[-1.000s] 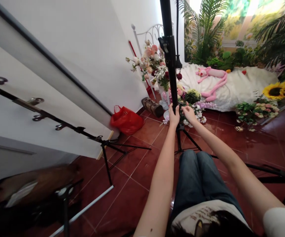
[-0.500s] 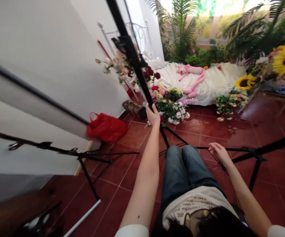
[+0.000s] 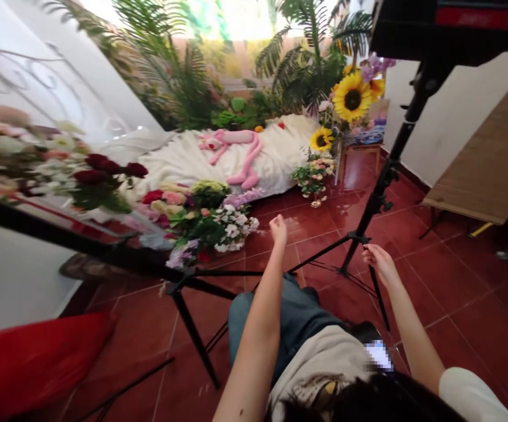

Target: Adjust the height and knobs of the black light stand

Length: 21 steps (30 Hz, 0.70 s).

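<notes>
My left hand is raised in front of my knees, its fingers curled together; anything inside them is too small to make out. To the right, my right hand hovers beside the hub of a black light stand, fingers bent and drawn together, with nothing clearly visible in them. Another black stand leans across the left side, clear of both hands. Beyond my left hand lies a bunch of artificial flowers.
A pink plush toy lies on a white-draped bed. Sunflowers stand at its right end. A red bag is at lower left. A brown board leans at right, and stand legs spread over the tiled floor.
The view has swung right, bringing the right light stand and board into sight. My left hand has let go of the left stand's pole and moved away from it.
</notes>
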{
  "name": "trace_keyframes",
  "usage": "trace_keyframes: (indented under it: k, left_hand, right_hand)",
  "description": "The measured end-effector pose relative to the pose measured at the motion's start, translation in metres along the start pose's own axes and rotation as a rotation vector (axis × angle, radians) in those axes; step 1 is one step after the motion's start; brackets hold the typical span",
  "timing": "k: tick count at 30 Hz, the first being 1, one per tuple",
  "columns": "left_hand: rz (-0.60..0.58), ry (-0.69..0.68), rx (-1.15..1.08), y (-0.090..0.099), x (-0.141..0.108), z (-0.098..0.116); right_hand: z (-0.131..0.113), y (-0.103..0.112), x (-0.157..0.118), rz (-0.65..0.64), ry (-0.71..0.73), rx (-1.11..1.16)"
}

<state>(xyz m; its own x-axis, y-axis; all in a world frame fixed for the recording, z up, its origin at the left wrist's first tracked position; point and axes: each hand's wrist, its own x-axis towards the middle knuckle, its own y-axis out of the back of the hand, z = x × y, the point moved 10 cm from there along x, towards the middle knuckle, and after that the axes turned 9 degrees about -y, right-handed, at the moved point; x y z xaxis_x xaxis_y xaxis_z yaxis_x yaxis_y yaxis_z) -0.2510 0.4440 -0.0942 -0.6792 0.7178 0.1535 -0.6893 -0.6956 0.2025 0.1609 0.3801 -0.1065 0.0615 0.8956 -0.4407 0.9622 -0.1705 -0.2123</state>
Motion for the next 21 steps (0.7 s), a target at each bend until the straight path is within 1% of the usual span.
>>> trace_keyframes:
  k: [1, 2, 3, 4, 5, 6, 7, 8, 10, 12, 14, 16, 19, 21]
  left_hand:
    - [-0.095, -0.032, -0.027, -0.038, -0.006, 0.017]
    - [-0.233, -0.095, -0.067, -0.080, -0.015, 0.040]
    - [-0.356, -0.171, -0.116, -0.117, -0.027, 0.065]
    - [-0.471, -0.251, -0.183, -0.151, -0.043, 0.091]
    - [-0.560, -0.319, -0.258, -0.178, -0.060, 0.117]
    - [-0.638, -0.378, -0.331, -0.201, -0.077, 0.142]
    - [-0.697, -0.419, -0.389, -0.219, -0.093, 0.163]
    - [-0.741, -0.449, -0.429, -0.232, -0.107, 0.181]
    - [-0.800, -0.476, -0.423, -0.252, -0.126, 0.204]
    - [-0.831, -0.487, -0.373, -0.262, -0.135, 0.214]
    - [-0.839, -0.496, -0.355, -0.266, -0.138, 0.216]
    - [-0.822, -0.482, -0.397, -0.267, -0.139, 0.215]
    - [-0.768, -0.393, -0.494, -0.265, -0.138, 0.208]
    - [-0.753, -0.335, -0.538, -0.264, -0.141, 0.205]
  right_hand:
    - [-0.003, 0.004, -0.001, -0.011, -0.009, 0.052]
    - [-0.007, 0.006, -0.001, -0.029, -0.024, 0.110]
    - [-0.011, 0.007, 0.000, -0.050, -0.047, 0.176]
    - [-0.017, 0.006, 0.001, -0.073, -0.077, 0.248]
    - [-0.024, 0.004, 0.002, -0.101, -0.108, 0.322]
    - [-0.033, -0.001, 0.004, -0.140, -0.140, 0.393]
    - [-0.043, -0.007, 0.005, -0.192, -0.168, 0.455]
    - [-0.056, -0.015, 0.007, -0.253, -0.189, 0.506]
    - [-0.081, -0.032, 0.009, -0.384, -0.208, 0.575]
    - [-0.101, -0.046, 0.010, -0.485, -0.213, 0.611]
    - [-0.114, -0.055, 0.012, -0.554, -0.208, 0.658]
    - [-0.122, -0.062, 0.012, -0.615, -0.207, 0.738]
    - [-0.127, -0.065, 0.010, -0.685, -0.239, 0.877]
    - [-0.127, -0.066, 0.011, -0.692, -0.290, 0.934]
